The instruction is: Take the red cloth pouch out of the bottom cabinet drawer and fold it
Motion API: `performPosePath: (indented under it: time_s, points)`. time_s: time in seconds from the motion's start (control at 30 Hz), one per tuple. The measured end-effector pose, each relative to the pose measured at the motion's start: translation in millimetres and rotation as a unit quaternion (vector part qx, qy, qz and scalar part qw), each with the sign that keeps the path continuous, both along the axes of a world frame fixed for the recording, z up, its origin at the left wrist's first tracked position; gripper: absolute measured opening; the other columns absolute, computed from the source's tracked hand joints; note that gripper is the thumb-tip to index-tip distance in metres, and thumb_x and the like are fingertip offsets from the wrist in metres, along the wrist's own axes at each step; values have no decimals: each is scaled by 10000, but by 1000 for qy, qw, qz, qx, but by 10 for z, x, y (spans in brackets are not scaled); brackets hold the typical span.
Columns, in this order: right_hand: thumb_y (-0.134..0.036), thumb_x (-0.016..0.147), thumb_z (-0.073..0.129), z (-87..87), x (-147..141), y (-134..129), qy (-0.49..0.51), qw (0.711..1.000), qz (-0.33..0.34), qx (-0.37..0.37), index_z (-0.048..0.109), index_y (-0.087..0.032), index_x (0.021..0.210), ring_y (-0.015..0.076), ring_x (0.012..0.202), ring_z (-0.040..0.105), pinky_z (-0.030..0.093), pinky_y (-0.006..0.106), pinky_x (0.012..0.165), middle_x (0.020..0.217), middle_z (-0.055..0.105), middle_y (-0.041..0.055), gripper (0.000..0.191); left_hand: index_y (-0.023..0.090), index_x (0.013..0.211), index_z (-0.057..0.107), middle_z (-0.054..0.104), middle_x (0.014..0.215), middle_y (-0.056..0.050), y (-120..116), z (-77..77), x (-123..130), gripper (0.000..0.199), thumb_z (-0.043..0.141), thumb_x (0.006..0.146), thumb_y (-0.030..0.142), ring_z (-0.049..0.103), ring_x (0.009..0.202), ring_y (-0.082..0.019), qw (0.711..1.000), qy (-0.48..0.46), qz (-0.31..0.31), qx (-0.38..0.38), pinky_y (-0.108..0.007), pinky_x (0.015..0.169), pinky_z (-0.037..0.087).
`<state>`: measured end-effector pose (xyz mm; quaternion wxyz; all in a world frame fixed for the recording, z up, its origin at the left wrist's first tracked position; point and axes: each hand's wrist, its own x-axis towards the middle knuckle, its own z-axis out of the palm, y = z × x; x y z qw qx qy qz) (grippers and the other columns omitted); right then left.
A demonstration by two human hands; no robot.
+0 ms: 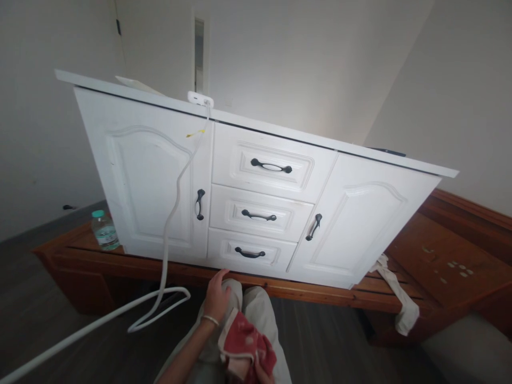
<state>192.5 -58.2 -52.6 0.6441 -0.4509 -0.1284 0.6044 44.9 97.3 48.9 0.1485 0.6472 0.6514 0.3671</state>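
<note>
Left hand (216, 294): resting flat on the person's knee (234, 290), fingers loosely spread, gripping nothing; a thin bracelet is circling the wrist.

Right hand (262, 375): showing only as a few fingers at the bottom edge, the rest being cut off; it is closing on a red cloth (246, 344) with pale patches, bunched over the lap and lying just beside the left forearm.

White sideboard (256, 197): standing in front on a low wooden frame (400, 298), showing two doors, three drawers and dark handles.

White power strip (200, 98): sitting on the sideboard top, its cable (170, 229) hanging down the left door and looping on the floor.

Plastic water bottle (104, 230): standing at the sideboard's left corner; label unreadable.

Pale rag (400, 298): draping off the frame at right.
</note>
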Motion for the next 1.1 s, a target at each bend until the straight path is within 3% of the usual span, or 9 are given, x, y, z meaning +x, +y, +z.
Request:
performPosePath:
  time_s: [0.1,0.23,0.43,0.6,0.7,0.8,1.0,1.1]
  points:
    - [-612,331,915,-80,-65,55,38,999,19,-11,745,-363,816,386,1087,719,499,562,1052,940,796,31,571,199,1293,602,633,1361,-78,322,218,220,405,530,909,90,535,1308,-230,998,25,-52,27,-424,1143,414]
    - [-484,304,925,-111,-220,136,81,995,61,-3,756,-326,884,396,1000,742,548,586,919,914,800,63,624,223,1219,644,672,1303,-72,659,422,543,354,539,891,141,543,1264,-266,993,68,-91,24,-421,1070,430]
    - [-468,330,895,-21,-193,116,70,996,53,-29,735,-281,813,405,975,739,584,547,800,806,775,82,542,206,1181,637,653,1270,-104,724,327,640,281,540,917,199,507,1263,-295,984,136,-115,-4,-443,1038,397]
    - [-475,422,876,117,-158,90,38,996,79,-6,739,-286,894,394,1029,724,579,542,835,826,768,68,527,188,1215,609,623,1296,-118,757,283,607,306,552,917,230,487,1278,-290,979,161,-125,-32,-415,982,439]
    - [-499,422,875,84,-89,118,-12,996,89,3,758,-307,892,394,1071,709,544,561,932,878,777,62,522,196,1240,597,611,1327,-113,760,286,593,328,554,916,225,478,1293,-275,976,166,-132,-39,-393,978,447]
    - [-518,313,890,2,-23,169,-51,992,116,-17,756,-334,795,407,1052,713,509,573,993,836,775,38,533,202,1244,594,610,1334,-103,751,283,577,330,561,916,222,476,1302,-263,975,167,-140,-41,-372,977,451]
    - [-597,346,865,-40,-42,174,-68,993,100,-18,752,-305,765,399,971,731,516,579,978,797,771,42,523,192,1241,590,616,1340,-97,771,306,580,330,574,913,217,478,1307,-267,976,158,-143,-44,-356,972,461]
    - [-689,346,827,-88,-16,172,-99,989,108,-15,754,-341,754,393,913,739,524,600,953,771,765,24,541,187,1200,608,634,1298,-94,665,333,563,295,582,908,215,505,1267,-268,977,153,-144,-45,-357,986,459]
